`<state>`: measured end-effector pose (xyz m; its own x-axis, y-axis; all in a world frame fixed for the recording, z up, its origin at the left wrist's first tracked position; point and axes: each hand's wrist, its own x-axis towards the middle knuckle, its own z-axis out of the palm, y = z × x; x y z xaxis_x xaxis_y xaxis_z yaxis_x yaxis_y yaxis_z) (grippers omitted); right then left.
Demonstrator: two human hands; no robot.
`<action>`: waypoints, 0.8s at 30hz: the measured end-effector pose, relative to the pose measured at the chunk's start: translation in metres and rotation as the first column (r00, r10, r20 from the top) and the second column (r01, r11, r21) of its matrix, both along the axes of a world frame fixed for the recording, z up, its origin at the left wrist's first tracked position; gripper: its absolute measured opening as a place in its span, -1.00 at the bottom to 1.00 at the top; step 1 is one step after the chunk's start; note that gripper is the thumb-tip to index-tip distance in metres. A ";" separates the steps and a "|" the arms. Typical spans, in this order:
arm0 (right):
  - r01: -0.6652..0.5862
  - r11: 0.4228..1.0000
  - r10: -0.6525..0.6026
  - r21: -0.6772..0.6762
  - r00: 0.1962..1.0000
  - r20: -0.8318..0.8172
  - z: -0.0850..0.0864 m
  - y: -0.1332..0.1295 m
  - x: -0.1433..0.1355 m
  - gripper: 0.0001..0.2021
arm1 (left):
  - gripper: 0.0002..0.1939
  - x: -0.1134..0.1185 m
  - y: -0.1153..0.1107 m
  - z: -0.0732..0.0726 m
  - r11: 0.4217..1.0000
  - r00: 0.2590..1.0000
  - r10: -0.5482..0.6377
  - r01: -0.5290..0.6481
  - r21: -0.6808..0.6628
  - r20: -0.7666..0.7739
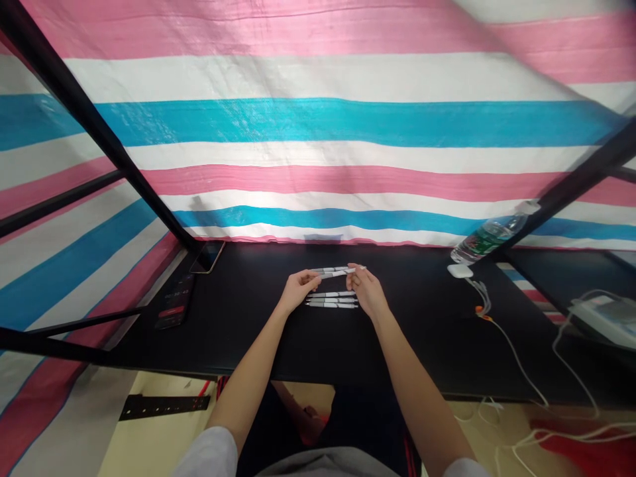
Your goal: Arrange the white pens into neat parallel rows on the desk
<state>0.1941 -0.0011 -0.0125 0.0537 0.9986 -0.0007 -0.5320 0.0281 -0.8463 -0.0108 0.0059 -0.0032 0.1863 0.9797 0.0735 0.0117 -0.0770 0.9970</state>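
Both hands meet over the middle of the black tabletop. Between them a white pen with a grey grip (336, 273) lies crosswise, slightly tilted up to the right. My left hand (297, 289) pinches its left end. My right hand (368, 290) has its fingers closed at the pen's right end. Just behind is another similar pen (322, 269), partly hidden; whether it is held or lying on the table I cannot tell. Nearer to me, several matching pens (332, 305) rest side by side on the table, close to both hands.
On the left of the black table (223, 331) lie a phone with a lit screen (175, 302) and another phone (207, 257). A tilted water bottle (484, 240), a white charger (460, 271) and cables are to the right. Striped sheeting (318, 126) hangs behind.
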 end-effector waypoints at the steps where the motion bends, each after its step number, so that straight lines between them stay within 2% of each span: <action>1: -0.017 1.000 0.017 0.007 1.000 -0.027 0.000 0.001 0.000 -0.68 | -0.65 0.001 0.000 0.000 1.000 1.000 -0.015 0.015 0.010 -0.012; 4: -0.023 1.000 0.020 -0.015 0.987 -0.162 0.001 0.003 0.000 -0.79 | -0.65 0.002 -0.001 -0.001 0.997 0.997 -0.069 0.070 0.046 -0.015; 6: 0.017 0.999 -0.032 -0.052 0.953 -0.300 0.003 0.004 0.002 -0.86 | -0.64 0.002 0.000 -0.001 0.996 0.997 -0.072 0.071 0.051 0.017; 10: 0.152 0.988 -0.152 -0.040 0.860 -0.487 0.010 0.003 0.013 -0.94 | -0.62 -0.001 0.005 -0.002 0.998 0.993 0.057 -0.060 0.032 0.103; 13: 0.184 0.983 -0.160 -0.010 0.826 -0.541 0.014 0.000 0.021 -0.76 | -0.62 -0.003 0.008 -0.004 0.989 0.979 0.143 -0.145 0.008 0.143; 16: 0.178 0.984 -0.146 0.002 0.814 -0.563 0.016 -0.002 0.024 -0.59 | -0.63 -0.005 0.010 -0.007 0.986 0.974 0.165 -0.166 -0.004 0.154; 24: 0.212 0.977 -0.168 0.007 0.791 -0.589 0.018 -0.001 0.023 -0.61 | -0.64 -0.004 0.010 -0.009 0.985 0.972 0.174 -0.175 -0.009 0.159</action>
